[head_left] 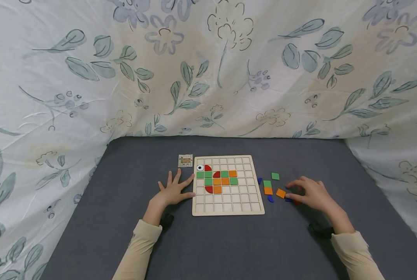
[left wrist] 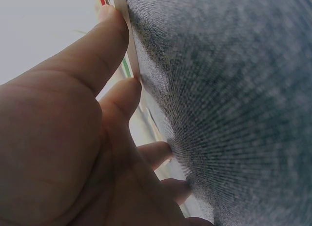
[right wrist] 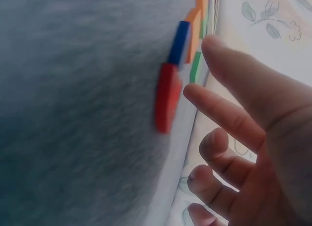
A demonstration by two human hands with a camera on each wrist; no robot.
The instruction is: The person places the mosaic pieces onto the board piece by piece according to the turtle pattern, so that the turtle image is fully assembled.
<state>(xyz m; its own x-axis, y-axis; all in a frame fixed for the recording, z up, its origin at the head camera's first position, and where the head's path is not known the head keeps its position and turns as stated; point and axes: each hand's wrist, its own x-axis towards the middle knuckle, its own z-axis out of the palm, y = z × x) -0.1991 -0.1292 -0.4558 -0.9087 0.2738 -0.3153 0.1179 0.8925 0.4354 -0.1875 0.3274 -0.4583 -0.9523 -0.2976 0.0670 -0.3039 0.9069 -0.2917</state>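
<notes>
A pale wooden grid board [head_left: 229,207] lies on the table, with red, green and orange tiles and one eye tile [head_left: 200,168] in its upper-left squares. My left hand [head_left: 172,193] has its fingers spread, with thumb and forefinger touching the board's left edge. Right of the board, my right hand [head_left: 311,194] hovers over loose tiles with thumb and forefinger apart and nothing between them. Nearest to it are an orange square [head_left: 281,193], a red piece [right wrist: 167,99] and a blue piece [right wrist: 179,43]. The hand partly hides the red and blue ones in the head view.
A small printed pattern card [head_left: 185,160] lies by the board's upper-left corner. More loose pieces lie right of the board, among them a green square [head_left: 275,176] and a curved blue piece [head_left: 270,198]. Floral cloth [head_left: 201,97] hangs behind the dark grey table [head_left: 222,249].
</notes>
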